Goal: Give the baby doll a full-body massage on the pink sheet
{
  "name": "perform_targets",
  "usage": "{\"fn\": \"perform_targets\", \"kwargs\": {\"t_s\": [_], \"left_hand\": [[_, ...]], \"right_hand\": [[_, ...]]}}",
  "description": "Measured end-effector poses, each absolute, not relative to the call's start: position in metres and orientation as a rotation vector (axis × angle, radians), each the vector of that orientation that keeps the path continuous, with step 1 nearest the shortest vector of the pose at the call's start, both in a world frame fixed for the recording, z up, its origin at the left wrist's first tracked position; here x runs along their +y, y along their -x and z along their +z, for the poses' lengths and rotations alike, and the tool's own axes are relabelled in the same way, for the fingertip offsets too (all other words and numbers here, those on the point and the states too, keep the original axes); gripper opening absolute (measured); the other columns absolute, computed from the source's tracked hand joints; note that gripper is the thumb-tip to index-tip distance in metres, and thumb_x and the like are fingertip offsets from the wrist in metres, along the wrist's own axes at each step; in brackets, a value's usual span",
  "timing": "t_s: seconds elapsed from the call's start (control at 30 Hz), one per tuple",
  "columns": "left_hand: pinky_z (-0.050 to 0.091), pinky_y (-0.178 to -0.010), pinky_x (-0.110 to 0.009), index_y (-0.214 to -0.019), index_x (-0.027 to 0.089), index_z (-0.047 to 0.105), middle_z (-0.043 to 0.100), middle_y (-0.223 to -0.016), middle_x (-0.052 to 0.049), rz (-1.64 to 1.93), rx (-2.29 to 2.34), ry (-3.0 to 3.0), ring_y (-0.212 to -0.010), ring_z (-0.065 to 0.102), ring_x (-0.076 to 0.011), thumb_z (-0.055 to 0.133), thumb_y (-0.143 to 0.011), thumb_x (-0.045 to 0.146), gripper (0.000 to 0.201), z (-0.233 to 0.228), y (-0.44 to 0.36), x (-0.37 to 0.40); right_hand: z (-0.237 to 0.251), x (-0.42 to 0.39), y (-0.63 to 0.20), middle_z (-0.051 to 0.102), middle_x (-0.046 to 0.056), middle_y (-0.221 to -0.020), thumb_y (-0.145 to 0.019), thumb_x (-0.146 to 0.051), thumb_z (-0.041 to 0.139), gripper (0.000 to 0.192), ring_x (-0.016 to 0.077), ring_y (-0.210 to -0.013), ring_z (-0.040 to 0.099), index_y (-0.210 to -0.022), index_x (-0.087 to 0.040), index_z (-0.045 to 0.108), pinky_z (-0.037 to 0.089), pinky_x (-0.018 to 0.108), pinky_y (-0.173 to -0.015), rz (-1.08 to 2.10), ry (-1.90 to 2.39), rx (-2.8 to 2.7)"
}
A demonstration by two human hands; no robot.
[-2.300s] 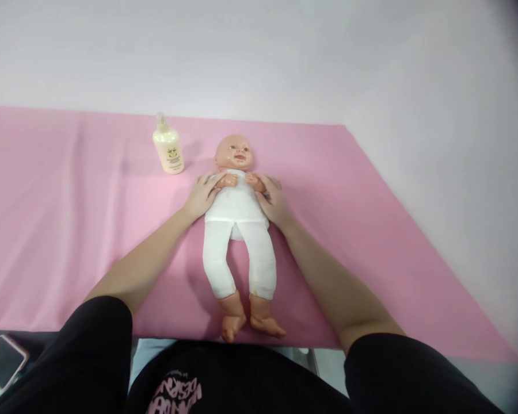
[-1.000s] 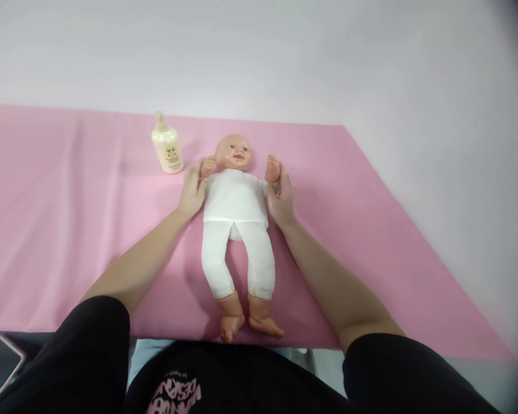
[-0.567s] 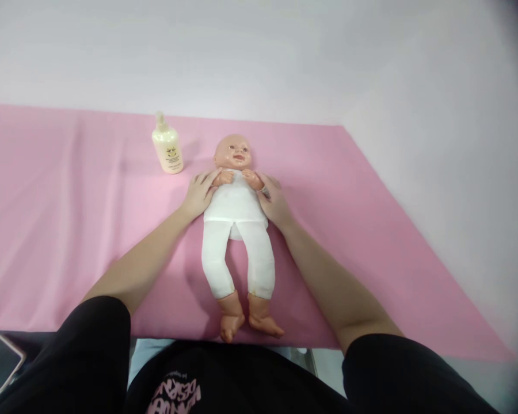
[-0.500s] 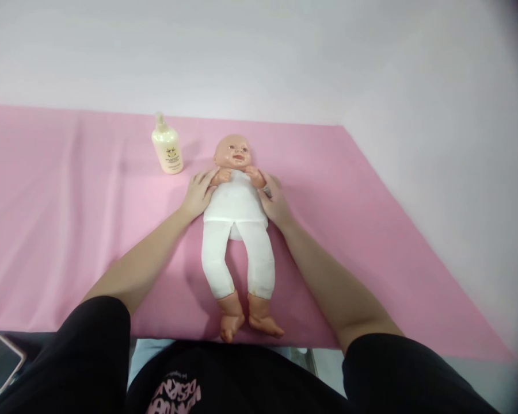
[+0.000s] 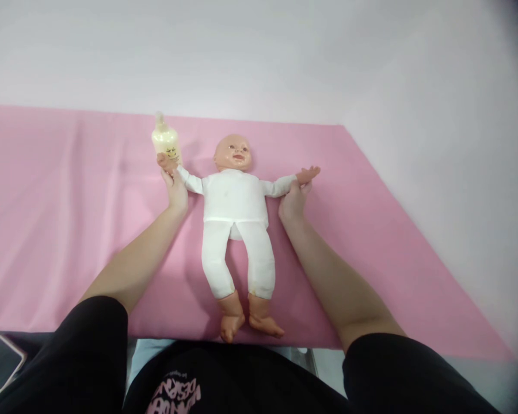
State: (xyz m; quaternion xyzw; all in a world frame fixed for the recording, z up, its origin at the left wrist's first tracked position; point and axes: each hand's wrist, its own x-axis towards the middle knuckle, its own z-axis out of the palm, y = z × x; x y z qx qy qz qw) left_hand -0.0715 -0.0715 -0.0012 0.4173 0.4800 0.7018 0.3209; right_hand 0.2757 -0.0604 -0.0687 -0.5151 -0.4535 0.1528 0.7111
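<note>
The doll (image 5: 235, 201) is lying on its back at the centre of the frame, its arms (image 5: 280, 187) now stretching out to both sides; half a second ago they were folding in toward the body. The work is therefore apparently sitting at an arms-spread stage. The left hand (image 5: 176, 192) is gripping one arm near its end, left of centre; the right hand (image 5: 294, 202) is wrapping round the other, right of centre. The legs (image 5: 261, 261) are staying put, pointing toward the bottom edge. At upper left, a bottle (image 5: 166, 138) is standing partly hidden by the doll's fist (image 5: 167, 162); whether they are touching is unclear.
</note>
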Motion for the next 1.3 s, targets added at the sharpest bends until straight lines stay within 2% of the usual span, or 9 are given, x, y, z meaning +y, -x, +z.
{"fn": "perform_targets", "kwargs": {"t_s": [0.13,0.3,0.43,0.6,0.83,0.93,1.1,1.2,1.3], "left_hand": [[0.036,-0.125,-0.033,-0.154,0.027,0.030,0.038,-0.166,-0.012,1.895,1.253,-1.009,-0.151,0.043,-0.0168,0.041,-0.108,0.045,0.051,-0.001,0.071,-0.071],[0.031,-0.128,-0.039,-0.156,0.031,0.034,0.037,-0.167,-0.010,1.823,1.189,-1.370,-0.155,0.037,-0.0218,0.053,-0.100,0.059,0.065,-0.003,0.071,-0.072],[0.026,-0.129,-0.047,-0.154,0.029,0.041,0.043,-0.160,-0.012,1.660,1.141,-1.821,-0.152,0.038,-0.0278,0.051,-0.098,0.066,0.068,-0.003,0.069,-0.078],[0.028,-0.125,-0.052,-0.150,0.026,0.051,0.056,-0.142,-0.015,1.362,1.200,-2.188,-0.138,0.048,-0.0311,0.047,-0.102,0.054,0.056,0.001,0.061,-0.085],[0.034,-0.121,-0.054,-0.146,0.025,0.058,0.059,-0.139,-0.014,1.149,1.233,-2.344,-0.131,0.050,-0.0324,0.045,-0.102,0.043,0.049,0.007,0.054,-0.090],[0.033,-0.122,-0.055,-0.146,0.024,0.056,0.059,-0.139,-0.015,1.257,1.216,-2.260,-0.134,0.050,-0.0327,0.047,-0.102,0.053,0.054,0.008,0.056,-0.091],[0.028,-0.129,-0.046,-0.155,0.028,0.037,0.042,-0.161,-0.013,1.659,1.165,-1.815,-0.153,0.038,-0.0276,0.048,-0.099,0.066,0.069,0.006,0.061,-0.087],[0.029,-0.129,-0.040,-0.156,0.030,0.028,0.032,-0.168,-0.011,1.836,1.208,-1.438,-0.156,0.034,-0.0223,0.048,-0.101,0.061,0.067,0.001,0.068,-0.078],[0.034,-0.127,-0.038,-0.154,0.027,0.025,0.037,-0.165,-0.014,1.868,1.238,-1.049,-0.152,0.042,-0.0189,0.042,-0.104,0.047,0.056,-0.004,0.076,-0.066]], "right_hand": [[-0.069,-0.060,-0.277,0.018,0.005,-0.171,-0.100,-0.045,0.035,0.062,0.0221,-0.161,0.025,-0.159,-0.038,0.019,0.026,0.065,-0.129,0.312,1.118,-1.032],[-0.022,-0.091,-0.252,0.023,0.007,-0.171,-0.102,-0.049,0.041,0.068,0.0250,-0.161,0.023,-0.163,-0.034,0.014,0.022,0.063,-0.130,0.261,0.990,-1.335],[-0.003,-0.109,-0.234,0.033,0.007,-0.168,-0.101,-0.055,0.046,0.067,0.0255,-0.156,0.034,-0.161,-0.034,0.024,0.027,0.057,-0.130,0.391,0.946,-1.555],[-0.002,-0.117,-0.228,0.057,0.009,-0.149,-0.102,-0.053,0.044,0.051,0.0285,-0.140,0.050,-0.149,-0.032,0.050,0.035,0.057,-0.126,0.323,1.069,-1.783],[0.003,-0.120,-0.225,0.061,0.008,-0.144,-0.104,-0.047,0.040,0.047,0.0282,-0.136,0.053,-0.145,-0.032,0.056,0.036,0.057,-0.124,0.270,1.091,-1.899],[-0.002,-0.117,-0.226,0.057,0.010,-0.148,-0.104,-0.050,0.039,0.052,0.0284,-0.140,0.050,-0.150,-0.030,0.050,0.034,0.057,-0.126,0.266,1.099,-1.834],[-0.004,-0.111,-0.231,0.030,0.010,-0.168,-0.104,-0.056,0.037,0.069,0.0270,-0.157,0.031,-0.164,-0.032,0.015,0.027,0.060,-0.129,0.311,1.052,-1.580],[-0.009,-0.102,-0.241,0.019,0.009,-0.172,-0.104,-0.056,0.032,0.071,0.0246,-0.162,0.022,-0.165,-0.033,0.005,0.024,0.060,-0.130,0.242,1.047,-1.432],[-0.028,-0.088,-0.257,0.016,0.010,-0.172,-0.104,-0.055,0.025,0.069,0.0225,-0.162,0.023,-0.165,-0.034,0.001,0.027,0.064,-0.128,0.223,1.086,-1.321]]}}
